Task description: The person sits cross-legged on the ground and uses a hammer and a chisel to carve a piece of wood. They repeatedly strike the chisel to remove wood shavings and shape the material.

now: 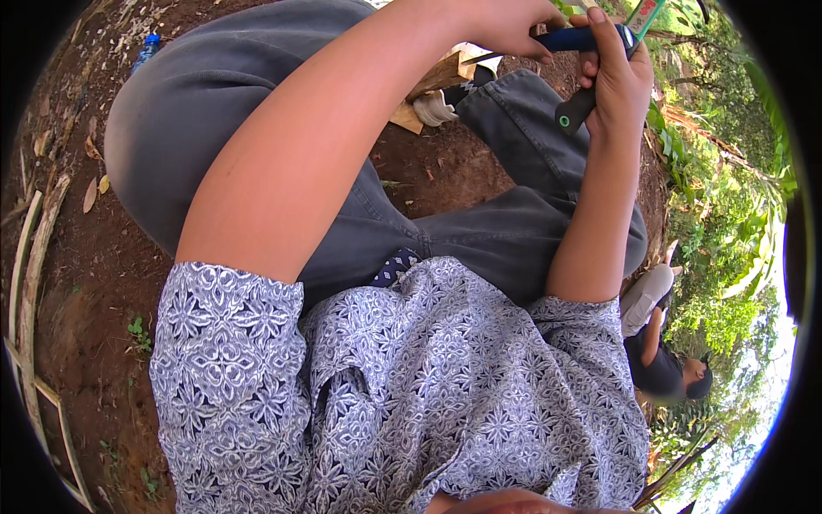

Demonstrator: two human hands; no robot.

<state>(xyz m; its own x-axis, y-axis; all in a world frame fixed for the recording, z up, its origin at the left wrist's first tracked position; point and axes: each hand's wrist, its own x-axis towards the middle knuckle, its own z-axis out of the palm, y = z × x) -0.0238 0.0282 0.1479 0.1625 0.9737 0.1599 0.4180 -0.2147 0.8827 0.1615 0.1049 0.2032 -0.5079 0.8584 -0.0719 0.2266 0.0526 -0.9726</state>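
My left hand [512,27] reaches across to the top of the view. Its fingers are closed around a screwdriver-like tool with a dark blue handle [572,39] and a thin dark shaft pointing left. My right hand [618,79] is wrapped around a black handle [575,110] with a green ring at its end. A pale green strip with red print [644,15] rises beyond that hand, perhaps part of the same tool. My right thumb lies against the blue handle's rounded end. The top edge cuts off part of both hands and the strip.
Light wooden pieces [438,75] lie by my shoe [435,109], between my bent legs, on brown soil. A blue-capped bottle [147,50] is at far left, and long sticks [34,274] lie below it. Another person [664,343] sits at the right among green plants.
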